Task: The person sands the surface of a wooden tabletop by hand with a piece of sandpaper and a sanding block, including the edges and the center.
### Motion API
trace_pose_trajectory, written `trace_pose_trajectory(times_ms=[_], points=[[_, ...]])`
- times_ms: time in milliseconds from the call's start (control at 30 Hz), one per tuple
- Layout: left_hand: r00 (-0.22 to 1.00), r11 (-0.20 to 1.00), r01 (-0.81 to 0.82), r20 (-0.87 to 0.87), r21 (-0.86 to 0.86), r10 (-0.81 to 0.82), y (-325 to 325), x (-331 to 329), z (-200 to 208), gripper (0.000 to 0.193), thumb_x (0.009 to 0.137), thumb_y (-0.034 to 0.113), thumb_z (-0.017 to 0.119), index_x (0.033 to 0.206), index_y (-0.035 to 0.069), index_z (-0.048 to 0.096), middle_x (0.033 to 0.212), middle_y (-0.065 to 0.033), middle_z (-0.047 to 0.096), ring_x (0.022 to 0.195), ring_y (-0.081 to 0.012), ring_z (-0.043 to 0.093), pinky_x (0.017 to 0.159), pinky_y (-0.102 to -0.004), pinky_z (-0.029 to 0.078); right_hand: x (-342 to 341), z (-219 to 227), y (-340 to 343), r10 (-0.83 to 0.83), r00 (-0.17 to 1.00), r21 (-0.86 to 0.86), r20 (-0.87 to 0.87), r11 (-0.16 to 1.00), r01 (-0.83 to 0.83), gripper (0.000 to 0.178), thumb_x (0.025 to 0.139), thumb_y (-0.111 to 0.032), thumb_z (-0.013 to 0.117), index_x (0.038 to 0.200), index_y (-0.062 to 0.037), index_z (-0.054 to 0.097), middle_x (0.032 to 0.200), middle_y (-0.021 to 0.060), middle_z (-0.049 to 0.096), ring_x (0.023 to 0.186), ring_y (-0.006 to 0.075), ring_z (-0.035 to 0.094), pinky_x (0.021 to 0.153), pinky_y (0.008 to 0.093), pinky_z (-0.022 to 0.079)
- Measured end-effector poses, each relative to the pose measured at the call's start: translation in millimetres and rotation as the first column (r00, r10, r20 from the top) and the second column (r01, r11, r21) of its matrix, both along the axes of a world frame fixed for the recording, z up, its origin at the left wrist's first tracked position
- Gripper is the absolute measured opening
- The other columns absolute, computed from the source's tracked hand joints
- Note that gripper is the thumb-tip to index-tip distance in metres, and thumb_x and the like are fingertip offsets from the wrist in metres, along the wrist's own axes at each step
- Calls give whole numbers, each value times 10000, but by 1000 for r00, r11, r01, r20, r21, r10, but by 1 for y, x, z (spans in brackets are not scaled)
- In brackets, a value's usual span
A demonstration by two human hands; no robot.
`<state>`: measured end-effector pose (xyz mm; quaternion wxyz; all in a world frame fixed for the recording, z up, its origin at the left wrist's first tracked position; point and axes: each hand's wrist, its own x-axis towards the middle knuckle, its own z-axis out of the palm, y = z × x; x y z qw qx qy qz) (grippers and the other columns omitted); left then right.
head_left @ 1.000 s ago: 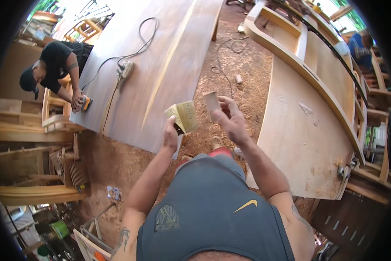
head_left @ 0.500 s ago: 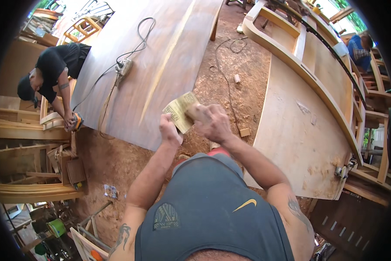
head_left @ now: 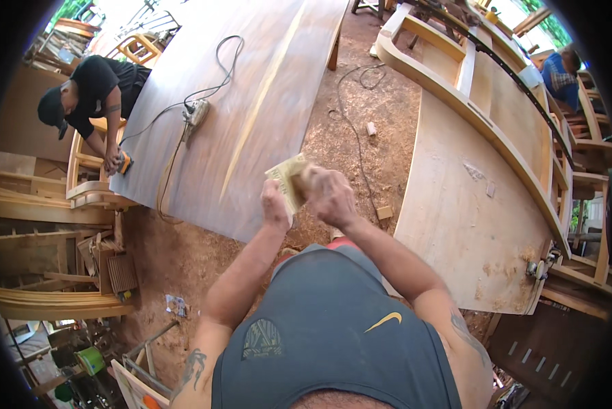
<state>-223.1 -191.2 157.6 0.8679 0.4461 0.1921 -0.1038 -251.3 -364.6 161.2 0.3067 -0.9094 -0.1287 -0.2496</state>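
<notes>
A yellowish sheet of sandpaper with print on its back is held up in front of my body, over the near end of the large wooden panel. My left hand grips its left edge, thumb on the printed side. Against its right side my right hand is closed, the fingers curled and smeared by motion. A tan piece shows blurred at those fingertips; whether it is a block or a fold of the sheet I cannot tell.
On the wide panel lies a power strip with cords. A co-worker leans over its left edge with an orange-and-black sander. A curved wooden frame and a pale board are at the right; small wood offcuts lie on the floor.
The sheet has tilted and turned more edge-on, my left hand shifting slightly right and my right hand a little down. The co-worker's head and sander have moved slightly right.
</notes>
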Motion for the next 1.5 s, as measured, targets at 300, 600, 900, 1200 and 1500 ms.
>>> trace_pose_trajectory(times_ms=[300,600,900,1200,1500], points=[[990,950,-141,13,278,143,44,-4,-30,484,960,319,425,1206,-40,637,1072,-184,690,873,-286,691,785,-414,572,8,-13,-92,263,829,870,-494,138,474,429,1048,-295,475,1314,20,592,1028,174,740,816,253,700,732,404,553],[1000,986,6,16,169,-9,19,-16,15,520,959,316,411,1240,-61,633,1087,-182,708,902,-278,714,801,-401,585,-10,40,-56,665,740,871,-104,-299,391,508,1032,-328,432,1393,8,556,1146,268,714,897,321,717,783,435,563],[997,994,75,19,85,-77,7,-21,44,543,958,314,415,1287,-68,616,1123,-181,714,946,-285,725,821,-405,595,-13,33,-33,617,736,939,-280,15,345,504,1018,-251,528,1463,-16,491,1219,183,675,983,238,688,807,366,559],[991,994,69,-122,83,-59,43,-19,11,444,924,195,614,1284,-64,584,1132,-161,689,982,-271,709,854,-395,596,-27,32,-77,-46,930,243,-365,959,143,651,853,-172,773,1460,-133,543,1243,175,636,1138,321,631,985,472,539],[976,977,104,-206,185,-65,42,-15,10,383,960,155,588,1249,-97,591,1098,-145,691,925,-257,717,778,-365,600,-67,-37,-218,-246,874,-454,-419,890,33,551,810,-109,693,1353,-197,666,1173,164,611,1136,361,555,981,488,482]])
